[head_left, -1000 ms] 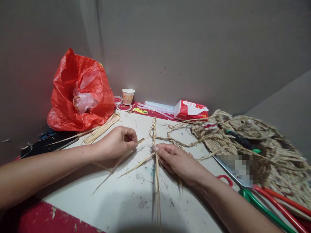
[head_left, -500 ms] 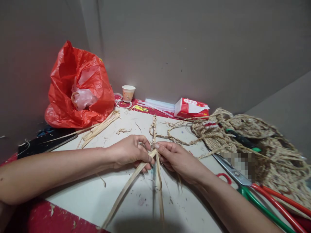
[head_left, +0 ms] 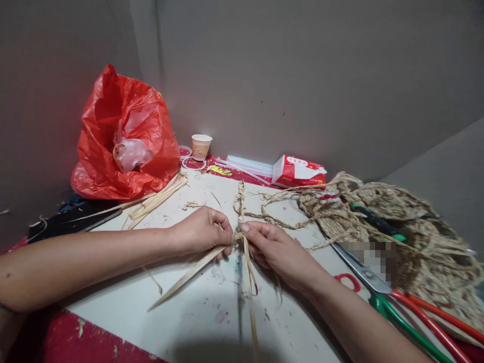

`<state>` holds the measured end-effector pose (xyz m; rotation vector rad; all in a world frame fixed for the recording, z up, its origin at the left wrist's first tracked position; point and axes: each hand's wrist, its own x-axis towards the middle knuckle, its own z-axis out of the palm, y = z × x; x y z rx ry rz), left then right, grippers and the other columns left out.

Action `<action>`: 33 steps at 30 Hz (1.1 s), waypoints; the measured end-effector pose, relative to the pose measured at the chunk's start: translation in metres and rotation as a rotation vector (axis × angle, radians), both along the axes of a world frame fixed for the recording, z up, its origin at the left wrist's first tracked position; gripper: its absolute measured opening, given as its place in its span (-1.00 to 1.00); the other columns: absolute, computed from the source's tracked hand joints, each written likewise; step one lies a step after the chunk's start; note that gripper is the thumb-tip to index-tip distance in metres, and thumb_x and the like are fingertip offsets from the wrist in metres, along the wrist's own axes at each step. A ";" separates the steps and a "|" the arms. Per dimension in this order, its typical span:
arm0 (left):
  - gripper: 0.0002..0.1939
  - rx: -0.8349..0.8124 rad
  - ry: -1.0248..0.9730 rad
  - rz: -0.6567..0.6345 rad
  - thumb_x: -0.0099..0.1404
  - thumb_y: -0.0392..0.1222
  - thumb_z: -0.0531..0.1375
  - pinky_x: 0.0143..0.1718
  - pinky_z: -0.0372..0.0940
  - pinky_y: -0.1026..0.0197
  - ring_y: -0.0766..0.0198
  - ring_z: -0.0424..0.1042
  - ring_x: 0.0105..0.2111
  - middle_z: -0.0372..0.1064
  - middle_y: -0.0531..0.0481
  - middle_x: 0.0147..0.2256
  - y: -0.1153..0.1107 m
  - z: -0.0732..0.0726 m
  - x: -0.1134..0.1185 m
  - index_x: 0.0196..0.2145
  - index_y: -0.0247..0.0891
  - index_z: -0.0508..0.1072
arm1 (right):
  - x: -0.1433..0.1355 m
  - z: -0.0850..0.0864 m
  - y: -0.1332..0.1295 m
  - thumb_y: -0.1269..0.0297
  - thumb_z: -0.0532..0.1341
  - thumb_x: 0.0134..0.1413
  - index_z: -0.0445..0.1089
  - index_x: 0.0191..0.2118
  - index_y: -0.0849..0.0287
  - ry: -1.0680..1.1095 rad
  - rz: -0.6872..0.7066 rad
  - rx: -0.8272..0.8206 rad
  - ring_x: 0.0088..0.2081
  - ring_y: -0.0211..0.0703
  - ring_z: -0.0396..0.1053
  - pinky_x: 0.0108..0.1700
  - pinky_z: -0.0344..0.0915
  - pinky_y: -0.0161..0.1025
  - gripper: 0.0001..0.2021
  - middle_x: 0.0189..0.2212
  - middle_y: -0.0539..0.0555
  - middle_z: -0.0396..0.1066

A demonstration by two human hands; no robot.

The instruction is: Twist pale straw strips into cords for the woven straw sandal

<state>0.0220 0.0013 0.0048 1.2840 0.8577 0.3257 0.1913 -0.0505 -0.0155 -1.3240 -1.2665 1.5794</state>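
Note:
A narrow plait of pale dried-leaf strips point(head_left: 241, 199) runs away from me up the middle of the white board point(head_left: 124, 297). My right hand point(head_left: 278, 247) pinches its near end between thumb and fingers. Just left of it, my left hand point(head_left: 206, 232) is closed on a flat leaf strip point(head_left: 185, 278), whose pointed tail slants down to the left. The strip stretches across the short gap between both hands. Other loose strips point(head_left: 249, 277) hang toward me from beneath my right thumb. My left fingertips partly hide the held strip.
Large scissors point(head_left: 372, 280) with red and green handles lie at right, beside heaped plaited cord point(head_left: 427, 237) and a green-and-black handled tool point(head_left: 378, 222). Behind stand a tissue pack point(head_left: 297, 171), a paper cup point(head_left: 201, 147) and a red plastic bag point(head_left: 151, 131). Spare strips point(head_left: 159, 199) lie left.
My left hand has drawn slightly left, away from my right hand, tightening the strip. Its tail has risen and now points farther left. My right hand keeps its pinch.

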 end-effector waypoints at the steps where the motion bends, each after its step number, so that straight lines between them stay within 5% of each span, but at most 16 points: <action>1: -0.92 0.001 0.003 0.000 0.04 -0.30 0.19 -0.65 0.16 0.38 0.44 0.26 -0.71 0.36 0.07 -0.65 0.000 0.000 0.000 -0.55 -0.32 0.33 | 0.000 -0.001 0.000 -0.11 0.14 0.07 0.13 -0.55 0.16 -0.012 -0.001 0.014 -0.66 -0.41 -0.26 -0.63 -0.30 -0.35 -0.56 -0.70 -0.18 -0.07; 11: -0.95 -0.157 0.006 -0.002 -0.07 -0.36 0.16 -0.70 0.08 0.39 0.45 0.19 -0.76 0.31 0.07 -0.74 0.007 -0.002 0.005 -0.63 -0.33 0.34 | 0.001 0.002 0.000 -0.08 0.14 0.08 0.24 -0.51 0.19 -0.145 0.020 0.136 -0.61 -0.37 -0.14 -0.60 -0.17 -0.35 -0.59 -0.65 -0.12 0.04; 16: -0.84 -0.152 0.067 -0.079 0.06 -0.22 0.17 -0.69 0.07 0.37 0.45 0.18 -0.76 0.31 0.08 -0.70 0.010 0.005 0.000 -0.60 -0.30 0.31 | 0.003 0.003 0.000 -0.06 0.15 0.07 0.14 -0.55 0.15 -0.134 -0.030 0.093 -0.66 -0.40 -0.20 -0.64 -0.24 -0.35 -0.59 -0.70 -0.17 -0.09; 19: -0.72 0.145 0.234 -0.139 0.17 -0.05 0.11 -0.62 0.11 0.35 0.44 0.21 -0.71 0.30 0.07 -0.67 0.029 0.018 -0.019 -0.56 -0.30 0.33 | 0.004 0.004 0.000 -0.06 0.18 0.05 0.11 -0.56 0.14 -0.068 -0.060 0.069 -0.68 -0.42 -0.23 -0.64 -0.27 -0.35 -0.59 -0.72 -0.19 -0.11; 21: -0.71 0.583 0.500 -0.164 0.18 -0.04 0.10 -0.48 0.20 0.30 0.35 0.33 -0.57 0.37 0.00 -0.58 0.044 0.029 -0.034 -0.53 -0.31 0.39 | 0.003 0.004 0.001 -0.06 0.20 0.02 0.11 -0.56 0.14 -0.052 -0.059 0.059 -0.68 -0.43 -0.25 -0.65 -0.29 -0.35 -0.59 -0.73 -0.20 -0.12; 23: -0.79 1.063 0.709 -0.003 0.16 -0.12 0.12 -0.27 0.24 0.19 0.18 0.41 -0.29 0.45 -0.12 -0.34 0.052 0.039 -0.044 -0.39 -0.30 0.46 | 0.002 0.004 0.001 -0.07 0.20 0.01 0.12 -0.55 0.14 -0.053 -0.049 0.055 -0.69 -0.43 -0.26 -0.65 -0.30 -0.35 -0.59 -0.73 -0.20 -0.13; 25: -0.71 1.304 0.663 0.138 0.17 -0.17 0.11 -0.09 0.19 0.11 0.06 0.31 -0.03 0.38 -0.20 -0.06 0.048 0.044 -0.044 -0.16 -0.31 0.45 | 0.002 0.004 0.001 -0.07 0.20 0.02 0.11 -0.56 0.14 -0.056 -0.046 0.063 -0.68 -0.43 -0.25 -0.65 -0.30 -0.35 -0.58 -0.73 -0.20 -0.12; 27: -0.58 1.167 0.455 0.113 0.21 -0.16 0.09 -0.06 0.20 0.14 0.11 0.30 -0.02 0.32 -0.21 0.01 0.033 0.043 -0.034 0.01 -0.33 0.35 | 0.002 0.003 0.001 -0.07 0.20 0.03 0.11 -0.56 0.15 -0.054 -0.045 0.077 -0.67 -0.42 -0.24 -0.64 -0.28 -0.36 -0.58 -0.72 -0.19 -0.11; 29: -0.57 0.673 0.289 -0.077 0.22 -0.14 0.09 -0.28 0.26 0.24 0.26 0.41 -0.29 0.44 -0.12 -0.19 0.015 0.036 -0.017 0.03 -0.32 0.31 | 0.002 0.003 0.001 -0.06 0.19 0.03 0.13 -0.56 0.16 -0.055 -0.041 0.085 -0.66 -0.42 -0.22 -0.64 -0.26 -0.37 -0.58 -0.71 -0.18 -0.09; 31: -0.73 0.218 0.176 -0.186 0.24 -0.16 0.05 -0.51 0.19 0.33 0.38 0.33 -0.54 0.41 -0.02 -0.43 0.001 0.026 -0.002 -0.17 -0.35 0.39 | 0.002 0.002 0.001 -0.08 0.19 0.03 0.17 -0.55 0.17 -0.066 -0.047 0.092 -0.66 -0.41 -0.19 -0.63 -0.23 -0.37 -0.59 -0.70 -0.17 -0.05; 33: -0.84 -0.007 0.121 -0.154 0.23 -0.20 0.05 -0.67 -0.03 0.36 0.48 0.10 -0.72 0.25 0.09 -0.61 -0.006 0.015 0.008 -0.43 -0.32 0.34 | 0.002 0.002 0.000 -0.08 0.20 0.02 0.18 -0.54 0.17 -0.077 -0.054 0.100 -0.66 -0.41 -0.18 -0.63 -0.22 -0.37 -0.59 -0.70 -0.16 -0.03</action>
